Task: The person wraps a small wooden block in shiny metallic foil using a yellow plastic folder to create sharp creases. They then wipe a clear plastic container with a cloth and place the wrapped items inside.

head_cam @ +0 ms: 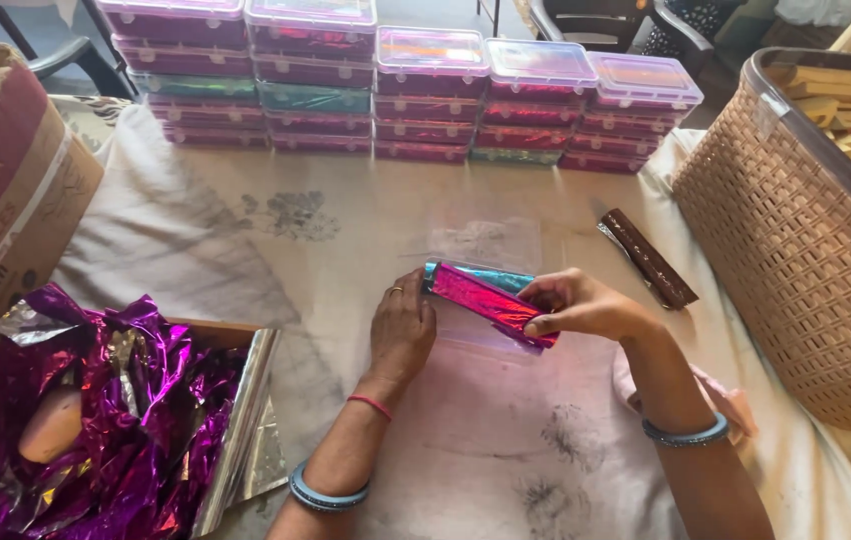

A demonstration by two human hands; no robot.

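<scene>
**Both hands on the foil-wrapped bars**

Your right hand (575, 305) pinches the pink foil-wrapped bar (490, 300) at its 3 o'clock end, grip narrow around it. Your left hand (402, 330) rests flat, fingers closed, at the 9 o'clock end, touching the teal bar (480, 274) just behind. Both lie mid-desk (325, 250) on a clear plastic sleeve (485, 240). A brown bar (650, 258) lies at 2 o'clock; stacked lidded boxes (425, 95) stand at 12.

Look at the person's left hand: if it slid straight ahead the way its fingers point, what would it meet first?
The left hand points away from the person; its fingertips already touch the foil-wrapped bars. Beyond them lies clear plastic sheet, then probably the stacked lidded boxes.
</scene>
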